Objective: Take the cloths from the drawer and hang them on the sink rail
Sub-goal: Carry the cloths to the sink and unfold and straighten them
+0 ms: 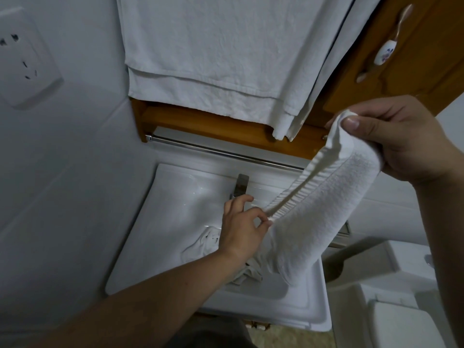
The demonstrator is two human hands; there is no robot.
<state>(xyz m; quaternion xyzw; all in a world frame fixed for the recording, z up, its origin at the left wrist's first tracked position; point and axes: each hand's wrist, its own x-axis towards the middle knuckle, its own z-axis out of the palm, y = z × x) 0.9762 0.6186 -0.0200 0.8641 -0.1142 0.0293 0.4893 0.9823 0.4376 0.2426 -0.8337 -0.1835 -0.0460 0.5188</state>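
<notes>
Cloth (321, 204): white terry, ribbed woven band along one long edge, looped pile on the rest; stretched on a slant above the sink (175, 197), its lower end hanging down over the basin's front right part. Judged light, soft and limp, with no stiffness to hold a shape, so it will sag wherever unsupported; the pile looks dry and grippy rather than slippery, and nothing about it is fragile. Best holds appear to be the two ends of the banded edge, taken in a pinch and kept taut so the cloth spreads flat for draping. Hands: right hand (401, 139) is up and to the right of the sink, fingers and thumb curled round the upper end of the cloth; left hand (241, 222) is over the basin, just in front of the faucet (239, 185), thumb and fingertips pinching the banded edge, remaining fingers loosely spread. Rail (221, 153): a thin metal bar running behind the sink, bare along its visible length, its right end hidden behind the held cloth. A second, crumpled cloth (203, 242) lies in the basin, partly under the left wrist. Larger white towels (213, 54) hang above the sink, higher than the rail. Drawer not identifiable in this view.
</notes>
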